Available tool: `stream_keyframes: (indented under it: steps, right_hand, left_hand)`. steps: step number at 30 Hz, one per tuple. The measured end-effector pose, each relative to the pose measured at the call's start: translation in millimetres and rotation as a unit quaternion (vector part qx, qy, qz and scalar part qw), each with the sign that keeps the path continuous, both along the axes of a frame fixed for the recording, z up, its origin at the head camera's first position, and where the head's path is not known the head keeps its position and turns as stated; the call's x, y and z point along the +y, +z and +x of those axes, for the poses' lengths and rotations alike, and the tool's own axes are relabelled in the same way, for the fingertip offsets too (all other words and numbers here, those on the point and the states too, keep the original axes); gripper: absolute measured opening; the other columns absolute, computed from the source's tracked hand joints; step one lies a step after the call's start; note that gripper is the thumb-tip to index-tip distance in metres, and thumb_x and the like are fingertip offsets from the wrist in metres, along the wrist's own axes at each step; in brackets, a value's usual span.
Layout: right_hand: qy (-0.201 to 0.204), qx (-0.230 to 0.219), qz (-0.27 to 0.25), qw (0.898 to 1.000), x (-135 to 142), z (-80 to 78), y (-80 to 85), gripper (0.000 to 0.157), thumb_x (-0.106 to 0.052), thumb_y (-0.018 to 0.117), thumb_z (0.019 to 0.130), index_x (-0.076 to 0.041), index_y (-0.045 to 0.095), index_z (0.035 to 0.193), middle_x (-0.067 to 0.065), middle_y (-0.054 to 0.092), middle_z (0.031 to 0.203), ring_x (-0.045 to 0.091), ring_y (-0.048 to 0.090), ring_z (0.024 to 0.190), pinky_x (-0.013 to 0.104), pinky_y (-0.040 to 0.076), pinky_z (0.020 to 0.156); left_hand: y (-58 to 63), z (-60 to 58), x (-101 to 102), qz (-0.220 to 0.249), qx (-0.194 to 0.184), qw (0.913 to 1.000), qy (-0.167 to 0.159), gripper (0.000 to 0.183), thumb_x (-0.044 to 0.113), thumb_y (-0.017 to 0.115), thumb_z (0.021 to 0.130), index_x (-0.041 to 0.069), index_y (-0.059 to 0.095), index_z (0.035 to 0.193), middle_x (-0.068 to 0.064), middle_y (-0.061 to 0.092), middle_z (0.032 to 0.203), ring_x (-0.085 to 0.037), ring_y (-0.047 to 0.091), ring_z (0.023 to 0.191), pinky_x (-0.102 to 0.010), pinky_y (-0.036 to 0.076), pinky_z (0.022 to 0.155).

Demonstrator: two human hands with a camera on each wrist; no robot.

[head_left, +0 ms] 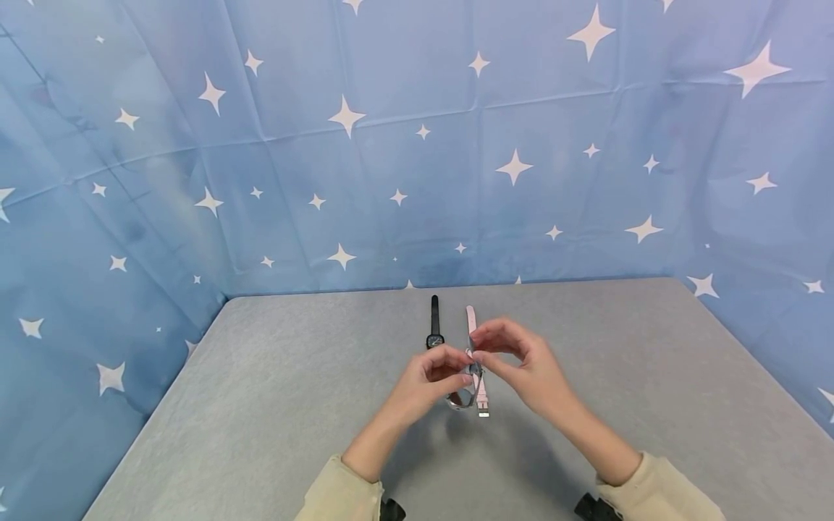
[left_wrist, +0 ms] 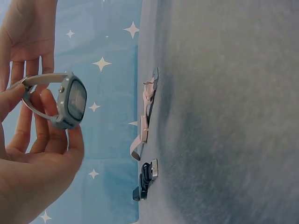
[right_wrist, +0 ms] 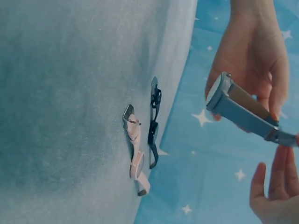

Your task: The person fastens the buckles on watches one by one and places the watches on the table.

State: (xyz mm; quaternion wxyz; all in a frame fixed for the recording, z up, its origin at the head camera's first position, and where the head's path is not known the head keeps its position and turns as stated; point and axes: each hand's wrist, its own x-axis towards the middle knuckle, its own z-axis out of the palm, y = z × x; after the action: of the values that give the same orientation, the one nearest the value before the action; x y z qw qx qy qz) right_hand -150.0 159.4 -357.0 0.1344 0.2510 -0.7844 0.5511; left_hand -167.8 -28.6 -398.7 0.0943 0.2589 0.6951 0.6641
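Observation:
Both hands hold a grey wristwatch [left_wrist: 74, 102] above the table, its strap bent into a loop and its face hanging down. My left hand [head_left: 426, 383] pinches the strap near the buckle, with several fingers behind the loop in the left wrist view. From the other side, my right hand [head_left: 524, 362] pinches the strap's end part between thumb and fingertips. Below the hands a pink-strapped watch [right_wrist: 137, 165] lies on the table, partly hidden by them in the head view. Left of it lies a black watch [head_left: 434, 325], its lower part covered by my left hand.
The grey table [head_left: 260, 405] reaches back to a blue curtain [head_left: 417, 166] printed with white stars. The curtain also hangs along both sides. Black wrist mounts [head_left: 596, 508] show at the sleeve cuffs.

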Motion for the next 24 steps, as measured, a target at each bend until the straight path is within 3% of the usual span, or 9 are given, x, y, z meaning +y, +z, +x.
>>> stream_keyframes:
  steps: [6, 14, 24]
  right_hand:
    - [-0.023, 0.026, 0.019, 0.999, 0.3, 0.1, -1.3, 0.022, -0.004, 0.067, 0.086, -0.013, 0.063, 0.106, 0.004, 0.068, 0.096, 0.011, 0.064, 0.089, 0.027, 0.052, 0.082]
    - [-0.035, 0.050, 0.021, 0.998, 1.8, 0.7, -1.4, 0.023, -0.001, 0.068, 0.085, -0.012, 0.064, 0.105, -0.001, 0.068, 0.096, 0.012, 0.064, 0.087, 0.027, 0.052, 0.082]
    - [-0.044, 0.052, 0.022, 0.997, 4.1, 0.5, -4.4, 0.023, -0.002, 0.070, 0.083, -0.012, 0.065, 0.103, 0.000, 0.069, 0.095, 0.011, 0.065, 0.086, 0.027, 0.051, 0.083]
  left_hand:
    - [0.2, 0.2, 1.5, 0.009, -0.013, 0.9999, 0.006, 0.023, 0.005, 0.064, 0.087, -0.006, 0.059, 0.106, -0.019, 0.062, 0.095, -0.011, 0.059, 0.072, -0.025, 0.053, 0.061]
    - [1.0, 1.0, 3.0, 0.008, -0.019, 0.9991, 0.037, 0.021, 0.005, 0.065, 0.087, -0.002, 0.061, 0.106, -0.010, 0.062, 0.092, -0.012, 0.060, 0.074, -0.022, 0.048, 0.060]
    - [1.9, 1.3, 3.1, 0.013, 0.001, 0.9987, 0.049, 0.019, 0.007, 0.064, 0.088, -0.002, 0.060, 0.105, -0.022, 0.061, 0.095, -0.007, 0.056, 0.073, -0.022, 0.043, 0.060]
